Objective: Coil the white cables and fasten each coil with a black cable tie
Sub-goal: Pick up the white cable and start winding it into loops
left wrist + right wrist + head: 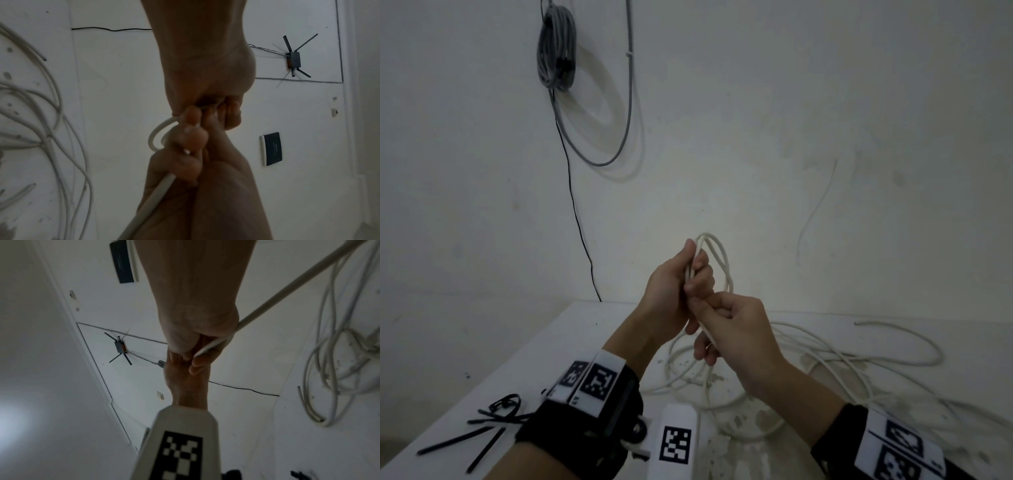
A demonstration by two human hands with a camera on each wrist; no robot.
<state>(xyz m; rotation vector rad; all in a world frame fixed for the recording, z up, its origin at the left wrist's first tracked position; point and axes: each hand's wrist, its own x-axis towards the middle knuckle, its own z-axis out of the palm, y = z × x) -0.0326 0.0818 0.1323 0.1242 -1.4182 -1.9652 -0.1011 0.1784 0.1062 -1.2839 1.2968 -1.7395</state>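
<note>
Above the near edge of the white table [493,346], the left hand [671,294] curls round a few small loops of white cable [717,260], pinching them together. Just beside it, the right hand [736,329] pinches the running strand. Loose cable [859,363] sprawls to the right; black cable ties [482,431] lie near left. This cable looks light and springy, so grip where the loops cross.
</note>
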